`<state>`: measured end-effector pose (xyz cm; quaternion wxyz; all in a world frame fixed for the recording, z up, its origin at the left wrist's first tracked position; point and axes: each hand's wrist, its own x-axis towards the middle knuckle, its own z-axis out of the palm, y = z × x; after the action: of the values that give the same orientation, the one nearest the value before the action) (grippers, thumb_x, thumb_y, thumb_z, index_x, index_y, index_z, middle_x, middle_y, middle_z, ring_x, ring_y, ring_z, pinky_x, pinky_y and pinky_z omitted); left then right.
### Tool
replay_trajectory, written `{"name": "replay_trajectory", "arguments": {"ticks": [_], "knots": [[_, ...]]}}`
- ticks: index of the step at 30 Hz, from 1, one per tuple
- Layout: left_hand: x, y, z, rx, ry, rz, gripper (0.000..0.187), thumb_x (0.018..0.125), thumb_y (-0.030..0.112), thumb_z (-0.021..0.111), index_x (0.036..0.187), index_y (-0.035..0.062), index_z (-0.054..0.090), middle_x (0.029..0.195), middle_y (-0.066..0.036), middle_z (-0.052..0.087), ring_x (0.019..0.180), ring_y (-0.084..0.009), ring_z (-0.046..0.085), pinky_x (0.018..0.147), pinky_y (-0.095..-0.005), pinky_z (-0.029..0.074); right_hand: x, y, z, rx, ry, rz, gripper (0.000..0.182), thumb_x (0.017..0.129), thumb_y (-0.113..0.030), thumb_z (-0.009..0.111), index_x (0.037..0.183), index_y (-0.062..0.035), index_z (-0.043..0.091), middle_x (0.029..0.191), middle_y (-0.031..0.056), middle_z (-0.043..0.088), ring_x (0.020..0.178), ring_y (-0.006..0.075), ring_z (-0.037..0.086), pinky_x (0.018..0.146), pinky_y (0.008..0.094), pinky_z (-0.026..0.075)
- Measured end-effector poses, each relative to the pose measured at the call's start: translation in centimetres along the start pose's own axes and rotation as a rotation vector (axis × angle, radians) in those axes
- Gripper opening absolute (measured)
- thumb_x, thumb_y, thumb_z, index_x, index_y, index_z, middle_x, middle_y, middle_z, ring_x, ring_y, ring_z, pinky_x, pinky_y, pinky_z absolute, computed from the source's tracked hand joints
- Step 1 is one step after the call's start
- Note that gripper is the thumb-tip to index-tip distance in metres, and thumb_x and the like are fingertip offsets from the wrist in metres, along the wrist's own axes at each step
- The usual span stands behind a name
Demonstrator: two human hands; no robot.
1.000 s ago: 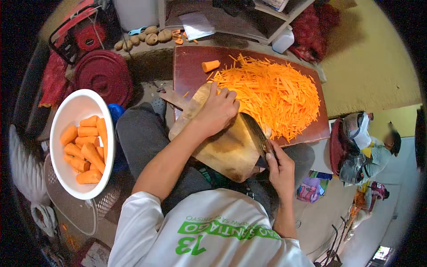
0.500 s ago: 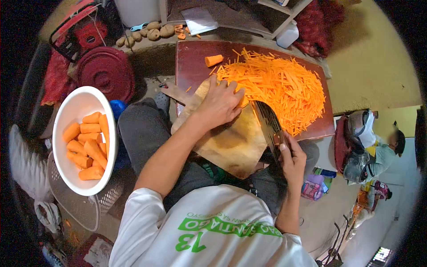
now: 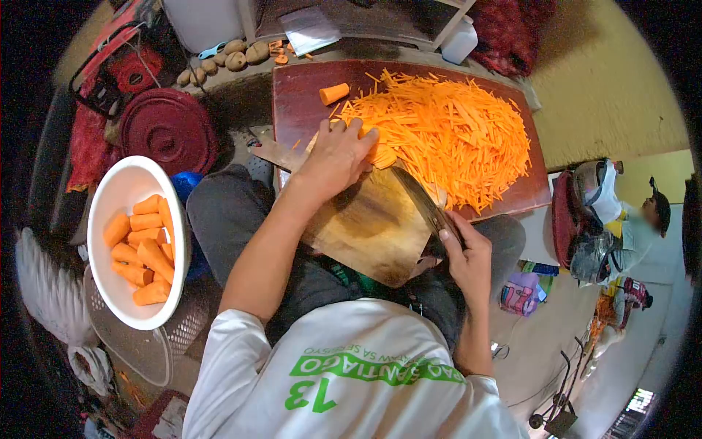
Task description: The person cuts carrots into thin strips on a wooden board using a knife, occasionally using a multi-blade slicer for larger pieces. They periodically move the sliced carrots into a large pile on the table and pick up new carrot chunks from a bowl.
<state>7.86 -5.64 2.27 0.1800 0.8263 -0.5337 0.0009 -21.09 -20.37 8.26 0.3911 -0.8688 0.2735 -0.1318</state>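
My right hand (image 3: 468, 256) is closed around the handle of a broad, dark-bladed knife (image 3: 420, 197). The blade lies at the edge of sliced carrot (image 3: 383, 156) on a worn wooden cutting board (image 3: 365, 241) over my lap. My left hand (image 3: 340, 155) presses down on the carrot with curled fingers, which partly hide it. A large heap of carrot strips (image 3: 468, 139) spreads just beyond the board on a dark red tabletop (image 3: 296, 91). One short carrot piece (image 3: 334, 94) lies apart to the left of the heap.
To my left stands a white basin (image 3: 99, 274) with several peeled carrots (image 3: 150, 252). A dark red lid (image 3: 164, 132) is behind it. Several potatoes (image 3: 235, 60) line the far ledge. Another person (image 3: 636, 234) is at the far right.
The knife has tilted, its blade now showing more edge-on, and my right hand has shifted slightly left. The whole view has moved a little; my left hand stays on the carrot.
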Motion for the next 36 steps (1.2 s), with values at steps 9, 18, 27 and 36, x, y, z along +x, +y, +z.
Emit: {"name": "replay_trajectory", "arguments": {"ticks": [9, 18, 27, 36], "knots": [[-0.3, -2.2, -0.2, -0.107, 0.206, -0.073, 0.061, 0.095, 0.034, 0.08, 0.147, 0.0094, 0.06, 0.144, -0.023, 0.061, 0.132, -0.0415, 0.061, 0.111, -0.0606, 0.043, 0.1, 0.7, 1.2, -0.038, -0.065, -0.065, 0.044, 0.101, -0.012, 0.072, 0.142, 0.0035, 0.066, 0.131, 0.0272, 0.074, 0.121, 0.037, 0.074, 0.106, 0.0417, 0.055], [-1.0, -3.6, -3.6, -0.112, -0.045, -0.16, 0.063, 0.086, 0.038, 0.088, 0.139, 0.0083, 0.067, 0.129, -0.02, 0.073, 0.124, -0.0378, 0.069, 0.106, -0.0566, 0.046, -1.8, 0.2, 3.5, -0.398, -0.179, -0.326, 0.058, 0.084, -0.006, 0.085, 0.139, -0.0013, 0.066, 0.122, 0.0233, 0.074, 0.107, 0.0446, 0.071, 0.091, 0.0485, 0.059], [-1.9, -1.6, -3.5, -0.135, -0.148, -0.072, 0.063, 0.078, 0.026, 0.089, 0.133, 0.004, 0.065, 0.116, -0.025, 0.076, 0.114, -0.0442, 0.072, 0.096, -0.054, 0.057, -0.5, -1.7, 3.3, -0.372, -0.169, -0.431, 0.04, 0.09, -0.005, 0.077, 0.13, -0.0005, 0.071, 0.122, 0.023, 0.074, 0.111, 0.0451, 0.068, 0.097, 0.0498, 0.055], [-1.4, -0.7, -5.9, -0.433, -0.097, -0.186, 0.068, 0.084, 0.03, 0.088, 0.138, -0.0022, 0.064, 0.11, -0.029, 0.075, 0.106, -0.0432, 0.075, 0.09, -0.0504, 0.059, -0.2, 12.0, -7.6, -0.868, 0.271, -0.078, 0.052, 0.101, -0.025, 0.072, 0.15, -0.0076, 0.063, 0.159, 0.026, 0.054, 0.139, 0.0489, 0.054, 0.117, 0.057, 0.041]]}}
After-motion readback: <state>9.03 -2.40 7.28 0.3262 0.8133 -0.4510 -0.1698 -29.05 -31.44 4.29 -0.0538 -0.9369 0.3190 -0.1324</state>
